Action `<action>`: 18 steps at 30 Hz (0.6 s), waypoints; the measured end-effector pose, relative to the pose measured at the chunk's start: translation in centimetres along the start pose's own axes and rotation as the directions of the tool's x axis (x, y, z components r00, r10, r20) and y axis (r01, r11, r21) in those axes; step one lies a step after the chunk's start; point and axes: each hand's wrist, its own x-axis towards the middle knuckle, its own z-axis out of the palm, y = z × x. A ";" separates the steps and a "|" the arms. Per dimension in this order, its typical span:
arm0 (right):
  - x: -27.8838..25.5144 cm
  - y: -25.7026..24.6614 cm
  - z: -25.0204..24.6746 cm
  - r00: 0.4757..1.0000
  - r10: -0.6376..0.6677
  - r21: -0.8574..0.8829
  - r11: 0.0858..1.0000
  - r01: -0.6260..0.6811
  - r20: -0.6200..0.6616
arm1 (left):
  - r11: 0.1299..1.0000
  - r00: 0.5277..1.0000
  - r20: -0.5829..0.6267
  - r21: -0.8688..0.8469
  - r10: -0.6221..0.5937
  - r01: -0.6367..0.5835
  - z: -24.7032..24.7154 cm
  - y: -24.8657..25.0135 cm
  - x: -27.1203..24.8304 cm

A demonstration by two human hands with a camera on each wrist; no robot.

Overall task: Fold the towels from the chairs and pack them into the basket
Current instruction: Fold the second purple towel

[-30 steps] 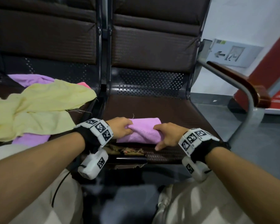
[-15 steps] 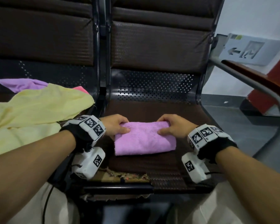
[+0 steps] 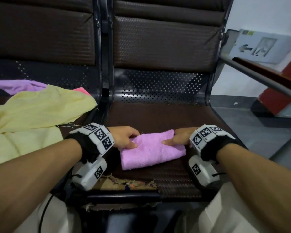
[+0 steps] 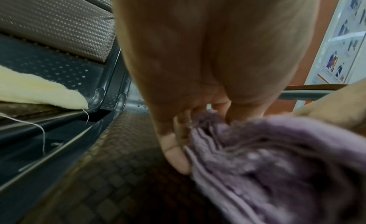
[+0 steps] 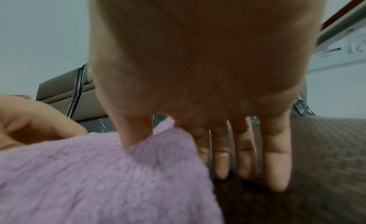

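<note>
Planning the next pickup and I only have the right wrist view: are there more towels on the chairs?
Observer: Yes. A yellow towel lies unfolded on the neighbouring seat, to the left.
Operator: Anything else there?
Observer: A purple towel shows from under it at the back.
Operator: And the left hand's grip?
Observer: The left hand pinches the pink towel at its left end, thumb on top.
</note>
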 end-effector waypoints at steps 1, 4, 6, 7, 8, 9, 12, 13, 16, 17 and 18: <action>-0.2 0.0 0.1 1.000 -0.002 0.064 0.998 0.001 0.008 | 1.000 1.000 0.009 -0.018 0.013 -0.013 0.1 0.2 -0.2; -1.3 0.3 0.2 0.996 -0.034 0.276 0.960 0.055 -0.080 | 0.994 1.000 0.023 -0.110 0.007 -0.004 0.6 1.0 -0.7; -2.2 0.2 0.2 0.975 -0.095 0.295 0.943 0.153 -0.202 | 0.988 1.000 0.008 -0.154 -0.006 0.008 0.9 1.5 -0.9; -2.8 -0.1 0.2 0.954 -0.133 0.285 0.935 0.210 -0.267 | 0.993 1.000 -0.017 -0.118 -0.007 0.005 0.9 1.7 -1.0; -3.6 -0.6 0.1 0.927 -0.174 0.273 0.923 0.271 -0.333 | 0.996 0.998 -0.059 -0.086 0.007 -0.012 0.7 2.0 -1.2; -4.3 -1.2 -0.1 0.896 -0.216 0.269 0.903 0.334 -0.388 | 0.994 0.994 -0.102 -0.088 0.049 -0.058 0.5 2.6 -1.7; -7.6 -3.1 -1.2 0.795 -0.316 0.366 0.758 0.540 -0.518 | 0.886 0.938 -0.213 -0.322 0.275 -0.333 -0.3 5.0 -3.0; -8.9 -3.5 -1.8 0.763 -0.327 0.393 0.706 0.590 -0.557 | 0.845 0.920 -0.257 -0.380 0.295 -0.377 -0.4 5.8 -3.5; -13.0 -3.3 -3.9 0.672 -0.323 0.354 0.657 0.666 -0.666 | 0.810 0.910 -0.384 -0.477 0.157 -0.341 -1.1 7.4 -5.5; -14.5 -2.9 -4.8 0.628 -0.307 0.308 0.668 0.677 -0.715 | 0.834 0.901 -0.418 -0.451 0.116 -0.317 -1.4 7.8 -6.1; -16.0 -2.5 -5.6 0.581 -0.282 0.267 0.681 0.682 -0.764 | 0.859 0.894 -0.437 -0.415 0.100 -0.299 -1.8 8.1 -6.6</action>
